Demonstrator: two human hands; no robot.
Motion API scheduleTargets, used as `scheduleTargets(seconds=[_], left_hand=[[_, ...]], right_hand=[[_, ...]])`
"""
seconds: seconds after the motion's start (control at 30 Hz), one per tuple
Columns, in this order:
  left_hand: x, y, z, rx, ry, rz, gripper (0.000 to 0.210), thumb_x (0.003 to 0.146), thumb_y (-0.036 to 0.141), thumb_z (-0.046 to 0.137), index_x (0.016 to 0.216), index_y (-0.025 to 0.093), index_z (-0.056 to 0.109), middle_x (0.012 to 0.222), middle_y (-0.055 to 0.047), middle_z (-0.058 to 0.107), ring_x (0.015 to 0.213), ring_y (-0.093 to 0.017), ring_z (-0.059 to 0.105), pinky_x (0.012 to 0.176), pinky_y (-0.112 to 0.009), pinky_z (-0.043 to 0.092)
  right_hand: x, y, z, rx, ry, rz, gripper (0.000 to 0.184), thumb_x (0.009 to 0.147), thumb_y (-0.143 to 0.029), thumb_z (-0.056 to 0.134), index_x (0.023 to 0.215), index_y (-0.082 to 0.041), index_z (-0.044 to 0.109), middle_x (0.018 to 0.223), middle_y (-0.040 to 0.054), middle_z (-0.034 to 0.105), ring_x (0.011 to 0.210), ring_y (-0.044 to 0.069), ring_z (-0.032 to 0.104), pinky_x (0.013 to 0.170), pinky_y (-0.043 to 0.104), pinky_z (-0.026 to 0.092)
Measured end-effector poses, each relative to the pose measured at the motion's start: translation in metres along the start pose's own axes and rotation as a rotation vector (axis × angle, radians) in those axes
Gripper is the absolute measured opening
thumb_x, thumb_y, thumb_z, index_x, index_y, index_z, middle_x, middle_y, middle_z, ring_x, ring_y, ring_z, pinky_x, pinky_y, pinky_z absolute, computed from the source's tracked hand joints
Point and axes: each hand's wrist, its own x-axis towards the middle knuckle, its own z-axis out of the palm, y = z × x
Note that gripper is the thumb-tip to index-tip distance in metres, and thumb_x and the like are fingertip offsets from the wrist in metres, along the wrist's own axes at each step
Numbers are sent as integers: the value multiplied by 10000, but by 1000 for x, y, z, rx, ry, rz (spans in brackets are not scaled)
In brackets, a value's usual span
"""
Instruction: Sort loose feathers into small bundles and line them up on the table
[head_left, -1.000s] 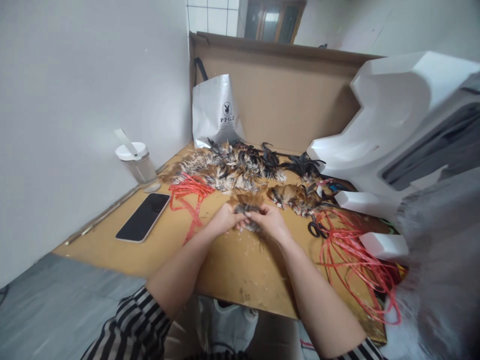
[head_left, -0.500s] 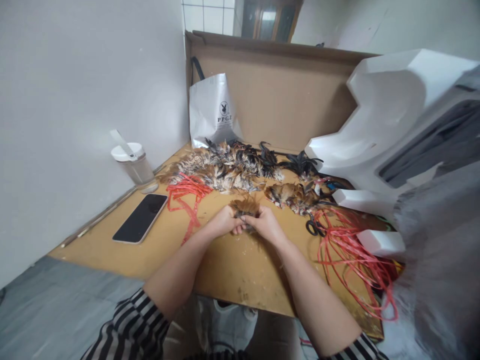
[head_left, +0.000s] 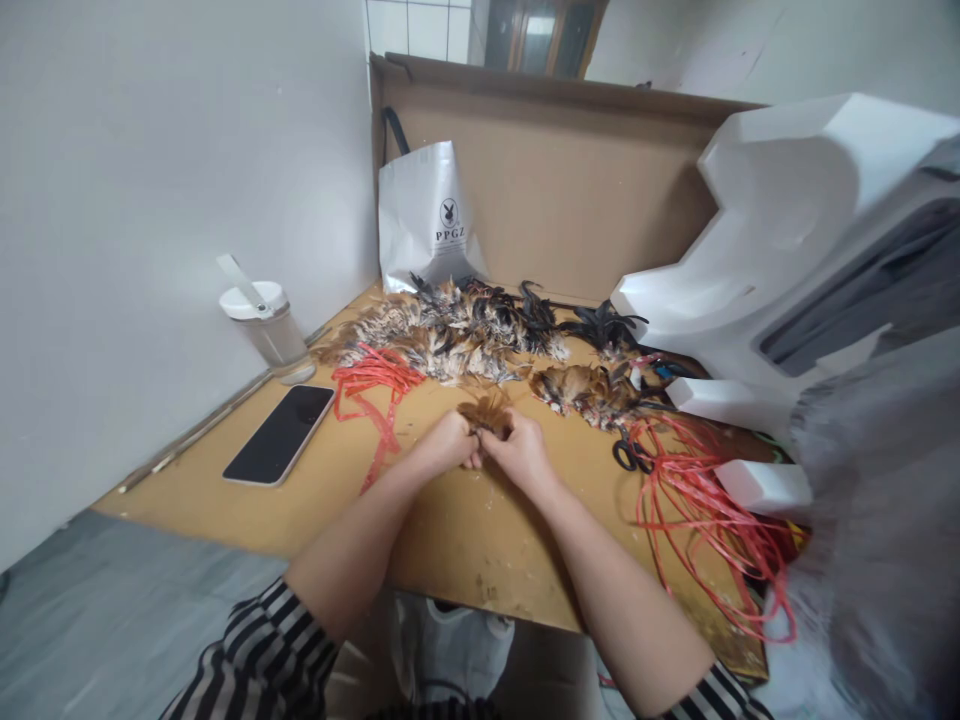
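Observation:
Both hands meet over the middle of the yellow table (head_left: 480,560), around a small bunch of brown feathers (head_left: 487,410). My left hand (head_left: 453,440) is closed on the bunch from the left. From the right, my right hand (head_left: 519,445) pinches it, thumb and fingers near its base. The lower end of the bunch is hidden by my fingers. Just beyond lies a wide pile of brown, white and black feathers (head_left: 450,340). Right of my hands is a smaller row of brown feather bunches (head_left: 589,390).
Red plastic strips (head_left: 379,370) and a phone (head_left: 281,435) lie left, near a lidded cup (head_left: 266,325). On the right are scissors (head_left: 630,455), a tangle of red strips (head_left: 697,500) and white foam (head_left: 780,200). A silver bag (head_left: 420,220) leans against the cardboard (head_left: 570,180) behind.
My right hand has shifted slightly left and turned inward, closer to my left hand. The feather bunch stays between both hands, tilted a little differently. The other things lie as before.

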Motion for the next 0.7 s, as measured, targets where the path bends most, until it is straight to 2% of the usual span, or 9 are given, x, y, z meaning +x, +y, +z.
scheduleTargets(seconds=[0.17,0.3,0.57,0.7], left_hand=[[-1,7,1,-122,3,39,128,708,136,462,619,102,547,454,-8,545,363,-67,486,391,-166,396],[-1,10,3,-261,-17,62,172,714,256,526,702,93,577,522,-15,575,397,-53,486,434,-166,400],[0,8,7,-319,78,129,154,695,225,538,744,93,599,543,-4,556,450,-65,493,463,-179,400],[-1,9,5,-303,74,111,130,694,199,527,706,93,601,519,1,556,429,-55,475,458,-173,388]], right_hand=[[2,-1,-2,220,-50,177,113,618,-266,531,639,-157,554,455,-29,497,410,93,405,400,201,283],[7,4,-5,274,9,241,193,611,-286,541,699,-118,579,564,-2,564,470,95,450,437,197,331],[9,9,-3,256,54,230,160,615,-270,538,675,-124,566,587,5,575,508,105,475,473,204,378],[9,9,-6,269,16,201,162,623,-265,546,691,-122,581,613,7,590,535,110,493,497,210,391]])
